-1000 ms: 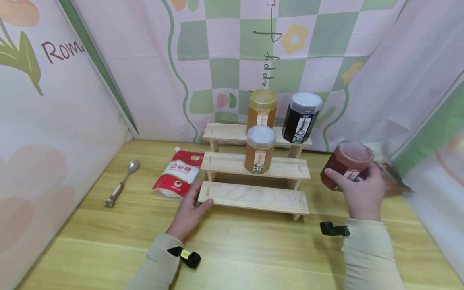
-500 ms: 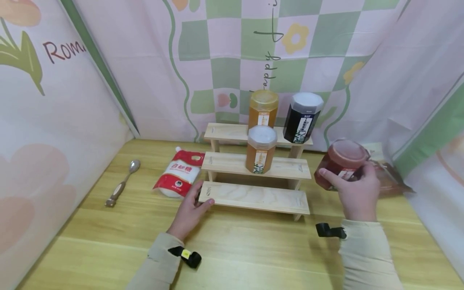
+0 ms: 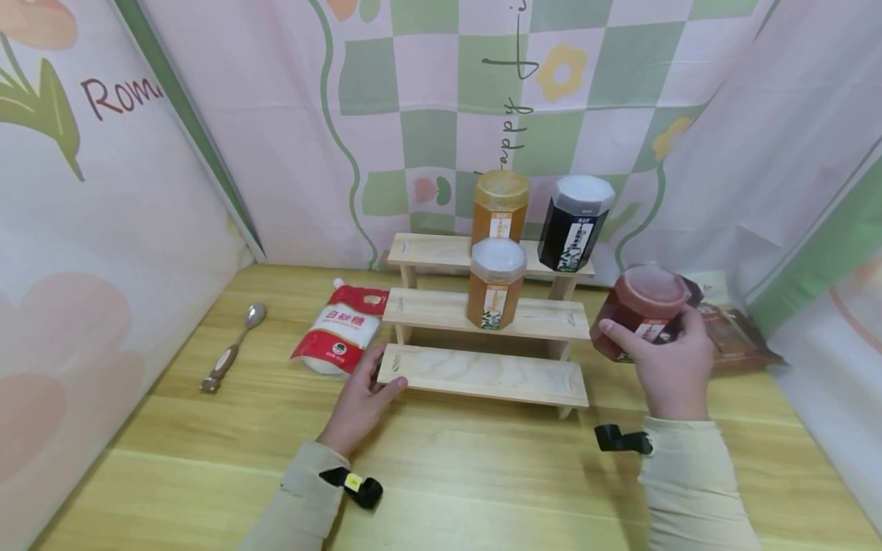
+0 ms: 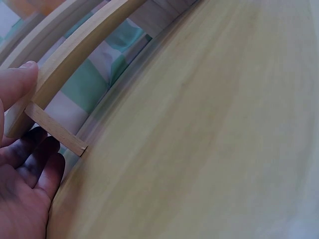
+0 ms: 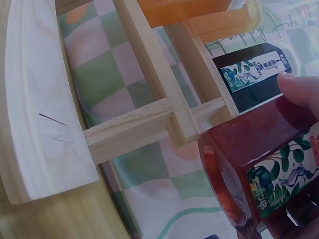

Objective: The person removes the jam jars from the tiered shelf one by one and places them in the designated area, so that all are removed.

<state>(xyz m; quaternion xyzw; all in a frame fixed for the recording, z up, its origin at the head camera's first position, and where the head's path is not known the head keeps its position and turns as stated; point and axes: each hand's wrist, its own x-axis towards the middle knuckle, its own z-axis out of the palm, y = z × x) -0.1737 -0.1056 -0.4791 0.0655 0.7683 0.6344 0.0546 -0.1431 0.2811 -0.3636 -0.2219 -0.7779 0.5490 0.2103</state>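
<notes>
My right hand [image 3: 671, 371] grips a dark red octagonal jar [image 3: 648, 295] with a clear lid, held up just right of the rack. In the right wrist view the red jar [image 5: 264, 144] is tipped, its leafy label showing, close to the rack's wooden end. My left hand [image 3: 358, 405] holds the left end of the three-tier wooden rack [image 3: 475, 375], thumb on the lowest board and fingers beneath it in the left wrist view. An amber jar [image 3: 494, 295] stands on the middle tier. On the top tier are a yellow jar [image 3: 499, 207] and a black jar [image 3: 575, 226].
A red and white sugar bag [image 3: 341, 329] lies left of the rack, and a spoon [image 3: 230, 352] lies farther left. Behind the right hand is a brown pouch [image 3: 740, 333], partly hidden. Patterned curtains [image 3: 427, 99] enclose the wooden table [image 3: 455, 482] at the back and sides.
My right hand has carried the red jar a little to the left, closer to the rack. The left hand keeps its place on the lowest board.
</notes>
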